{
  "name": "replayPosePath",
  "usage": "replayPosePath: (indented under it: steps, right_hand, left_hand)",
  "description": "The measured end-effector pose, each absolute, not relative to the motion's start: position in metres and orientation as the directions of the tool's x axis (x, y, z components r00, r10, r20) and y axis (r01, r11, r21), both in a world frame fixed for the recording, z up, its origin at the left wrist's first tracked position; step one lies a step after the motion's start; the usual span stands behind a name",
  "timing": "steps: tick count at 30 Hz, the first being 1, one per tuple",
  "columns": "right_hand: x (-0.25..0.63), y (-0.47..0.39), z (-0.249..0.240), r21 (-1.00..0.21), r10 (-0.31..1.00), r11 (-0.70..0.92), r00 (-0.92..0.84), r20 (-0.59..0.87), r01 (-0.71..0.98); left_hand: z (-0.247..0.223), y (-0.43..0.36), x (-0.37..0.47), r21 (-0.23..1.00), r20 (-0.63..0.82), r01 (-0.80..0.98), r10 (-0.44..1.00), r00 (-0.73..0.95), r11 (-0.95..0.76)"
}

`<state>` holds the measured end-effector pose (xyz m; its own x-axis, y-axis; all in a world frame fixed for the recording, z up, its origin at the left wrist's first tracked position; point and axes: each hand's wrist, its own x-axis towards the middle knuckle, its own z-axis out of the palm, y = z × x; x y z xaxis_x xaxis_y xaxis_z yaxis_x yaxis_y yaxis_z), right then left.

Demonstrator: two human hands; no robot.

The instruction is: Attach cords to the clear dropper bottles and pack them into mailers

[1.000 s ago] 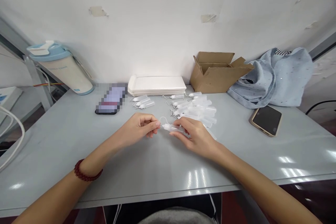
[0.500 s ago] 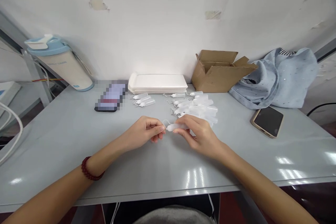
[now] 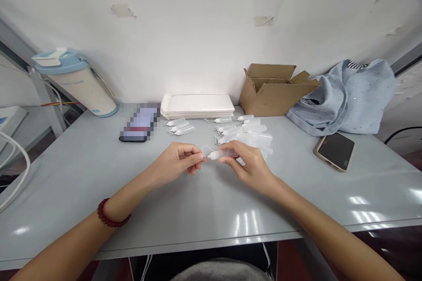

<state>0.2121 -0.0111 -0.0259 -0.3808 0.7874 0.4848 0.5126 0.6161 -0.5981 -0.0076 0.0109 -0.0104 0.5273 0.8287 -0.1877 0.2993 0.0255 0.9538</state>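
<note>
Shifted slightly left and farther: left hand (image 3: 184, 158), bottle (image 3: 221, 154) and right hand (image 3: 249, 160). I read the left as pinched on the end of the thin strap (image 3: 207, 146) looping from the bottle, though its contact is partly hidden. My right grasps the bottle's body over the worktop (image 3: 184, 217), nozzle (image 3: 210, 156) leftward, near the heap (image 3: 259, 129). I judge this as nozzle work; next calls for steady alignment.

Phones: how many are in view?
2: a black-edged phone with a pixelated screen, left of the flat white stack; a beige-cased phone in front of the light-blue fabric bag.
</note>
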Motion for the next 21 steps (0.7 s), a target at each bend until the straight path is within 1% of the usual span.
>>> replayPosePath:
  steps: [5, 12, 16, 21]
  right_hand:
    - [0.2111, -0.011, -0.0283, -0.662, 0.828, 0.56, -0.367, 0.424, 0.499]
    - [0.2097, -0.0126, -0.0287, -0.722, 0.836, 0.545, -0.349, 0.424, 0.427]
    - [0.2091, -0.0123, -0.0299, -0.738, 0.843, 0.531, -0.35, 0.409, 0.417]
    - [0.2086, -0.0079, -0.0301, -0.75, 0.867, 0.487, -0.353, 0.352, 0.448]
  left_hand:
    - [-0.0141, 0.0108, -0.0043, 0.956, -0.154, 0.293, 0.84, 0.52, -0.006]
    - [-0.0145, 0.0098, -0.0034, 0.964, -0.126, 0.265, 0.837, 0.532, -0.023]
    - [-0.0146, 0.0108, -0.0045, 0.961, -0.134, 0.276, 0.831, 0.541, -0.025]
    - [-0.009, 0.0169, -0.011, 0.937, -0.192, 0.349, 0.801, 0.567, -0.022]
